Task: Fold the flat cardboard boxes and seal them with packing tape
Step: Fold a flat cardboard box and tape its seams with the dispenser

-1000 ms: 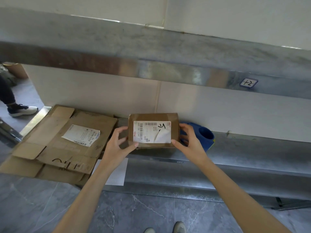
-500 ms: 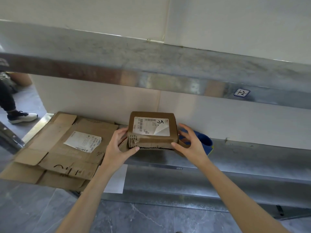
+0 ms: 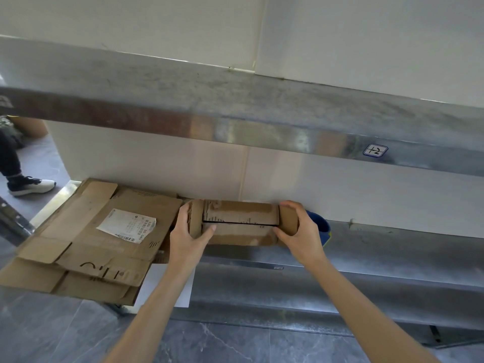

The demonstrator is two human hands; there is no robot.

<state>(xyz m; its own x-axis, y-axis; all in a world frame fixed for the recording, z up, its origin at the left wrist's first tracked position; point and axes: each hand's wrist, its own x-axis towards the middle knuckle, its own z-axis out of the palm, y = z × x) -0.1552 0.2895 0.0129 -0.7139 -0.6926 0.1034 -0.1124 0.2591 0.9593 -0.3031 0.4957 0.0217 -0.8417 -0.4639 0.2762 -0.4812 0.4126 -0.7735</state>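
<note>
— While you hold the folded box over the lower shelf, near the far wall, note the main risk: its two long flaps meet at a bare seam facing you, with no tape visible. Easing either grip would likely let them spring open.
— As to pose: your left hand curls round the box's left end, thumb laid on the lower flap. Your right hand wraps the right end, fingers over the top, thumb on the near face.
— A second hazard follows: both your hands are occupied. The blue object just behind your right hand, possibly the tape holder, is half hidden, and reaching for it leaves one end unheld.
— Mind also the flat cardboard stack to the left, which overhangs the shelf's near edge; a nudge from your forearm could tip it
</note>
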